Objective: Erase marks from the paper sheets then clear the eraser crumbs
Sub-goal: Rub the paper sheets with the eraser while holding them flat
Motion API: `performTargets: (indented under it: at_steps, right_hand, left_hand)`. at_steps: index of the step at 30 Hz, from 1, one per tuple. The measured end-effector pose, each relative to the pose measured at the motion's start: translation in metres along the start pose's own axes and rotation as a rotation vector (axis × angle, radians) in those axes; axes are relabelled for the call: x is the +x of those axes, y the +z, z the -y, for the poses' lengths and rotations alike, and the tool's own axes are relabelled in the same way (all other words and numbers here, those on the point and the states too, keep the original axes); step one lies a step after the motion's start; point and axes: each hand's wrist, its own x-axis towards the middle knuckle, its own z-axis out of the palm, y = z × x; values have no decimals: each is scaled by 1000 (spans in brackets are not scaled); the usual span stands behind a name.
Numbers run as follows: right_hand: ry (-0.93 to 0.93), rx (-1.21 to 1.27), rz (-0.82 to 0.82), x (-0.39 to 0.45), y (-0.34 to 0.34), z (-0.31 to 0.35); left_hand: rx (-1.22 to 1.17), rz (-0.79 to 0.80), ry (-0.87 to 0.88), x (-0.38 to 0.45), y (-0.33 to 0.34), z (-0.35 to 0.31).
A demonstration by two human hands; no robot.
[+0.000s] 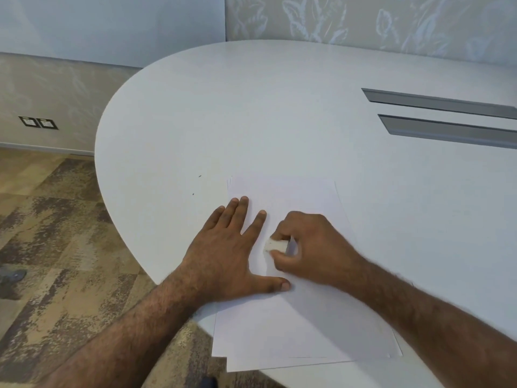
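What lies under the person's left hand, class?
The left hand presses flat on the stacked paper sheets, which lie on the white table. Any marks beneath the palm are covered.

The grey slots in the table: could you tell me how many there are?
2: one slot at far right of the table, the other slot just nearer. Both run off the frame's right edge.

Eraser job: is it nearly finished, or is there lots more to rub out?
Still in the rubbing part. The right hand grips the eraser on the top sheet of the paper sheets, while the left hand presses the paper flat. No marks show clearly from here. Two dark specks lie on the table, so crumb clearing is left.
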Motion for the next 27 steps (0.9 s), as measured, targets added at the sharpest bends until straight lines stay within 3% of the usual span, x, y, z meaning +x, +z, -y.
performTargets:
  at_steps: [3,8,11,15,19,23,27]
  right_hand:
    - [149,-33,-160,11,-11,-15]
    - [52,-4,-43,0,-1,-7]
    - [201,-29,-178,9,-10,-19]
    - [72,-5,-98,-1,1,-7]
    - [183,-43,-215,3,-6,-14]
    - [60,34,-86,-12,9,0]
    - [310,-126,-255,9,-15,-29]
  left_hand:
    - [-14,0,9,2,0,1]
    - [2,22,8,1,0,0]
    - [-2,33,9,2,-1,1]
    - [10,40,5,2,-4,1]
    - [18,54,17,3,-4,1]
    - [19,47,16,0,-2,2]
    - [13,43,18,1,-2,1]
